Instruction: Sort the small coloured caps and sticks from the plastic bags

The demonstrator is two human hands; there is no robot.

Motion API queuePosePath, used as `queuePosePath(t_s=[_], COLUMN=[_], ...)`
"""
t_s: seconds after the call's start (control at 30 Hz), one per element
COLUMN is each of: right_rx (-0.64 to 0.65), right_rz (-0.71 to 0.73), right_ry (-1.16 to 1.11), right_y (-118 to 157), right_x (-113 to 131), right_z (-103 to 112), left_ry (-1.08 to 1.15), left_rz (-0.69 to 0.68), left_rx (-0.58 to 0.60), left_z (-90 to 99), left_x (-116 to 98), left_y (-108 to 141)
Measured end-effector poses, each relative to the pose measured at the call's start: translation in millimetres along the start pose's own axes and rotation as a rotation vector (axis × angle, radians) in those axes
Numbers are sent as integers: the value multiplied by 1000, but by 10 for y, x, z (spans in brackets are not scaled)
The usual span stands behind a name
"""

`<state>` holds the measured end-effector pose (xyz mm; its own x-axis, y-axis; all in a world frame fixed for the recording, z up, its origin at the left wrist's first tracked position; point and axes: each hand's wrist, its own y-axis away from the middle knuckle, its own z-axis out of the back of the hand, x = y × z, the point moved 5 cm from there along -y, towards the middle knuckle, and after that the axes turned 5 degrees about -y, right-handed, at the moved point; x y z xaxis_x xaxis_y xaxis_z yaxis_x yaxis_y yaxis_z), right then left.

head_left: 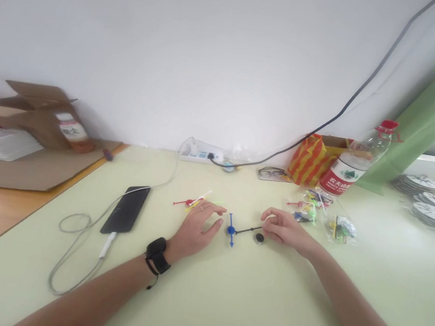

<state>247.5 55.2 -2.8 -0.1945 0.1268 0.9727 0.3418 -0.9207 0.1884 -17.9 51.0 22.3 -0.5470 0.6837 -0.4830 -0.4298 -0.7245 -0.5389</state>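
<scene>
My left hand (196, 230), with a ring and a black watch (156, 255) on the wrist, hovers left of a blue arrow spinner (230, 230). Its fingers and thumb are apart with nothing between them. A black arrow (247, 230) lies just right of the blue one, and my right hand (287, 228) pinches its far end between thumb and fingers. Below those fingertips sits a small black round piece (259, 238) with a clear rim. Beyond my left fingers lie red (183, 202), white and yellow arrow spinners, partly hidden by the hand.
Clear bags of coloured spinners (312, 208) lie beyond my right hand, near a large water bottle (348, 168). A charging phone (126, 209) and its looping cable are on the left. A power strip (200, 152) stands by the wall; stacked discs (433, 212) are far right.
</scene>
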Motion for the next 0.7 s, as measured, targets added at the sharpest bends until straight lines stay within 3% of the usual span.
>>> queuePosePath(t_s=[0.2, 0.43, 0.57, 0.7], right_rx=[-22, -79, -101, -91], right_rz=[7, 173, 120, 73], right_ry=[62, 130, 128, 79], right_y=[-82, -114, -122, -121], right_x=[11, 75, -15, -81], right_z=[-146, -202, -147, -147], left_ry=[-51, -182, -198, -234], left_rz=[-29, -70, -56, -137], left_rx=[-10, 40, 39, 72], left_z=[24, 6, 4, -30], left_x=[-47, -73, -27, -40], left_y=[-9, -10, -22, -17])
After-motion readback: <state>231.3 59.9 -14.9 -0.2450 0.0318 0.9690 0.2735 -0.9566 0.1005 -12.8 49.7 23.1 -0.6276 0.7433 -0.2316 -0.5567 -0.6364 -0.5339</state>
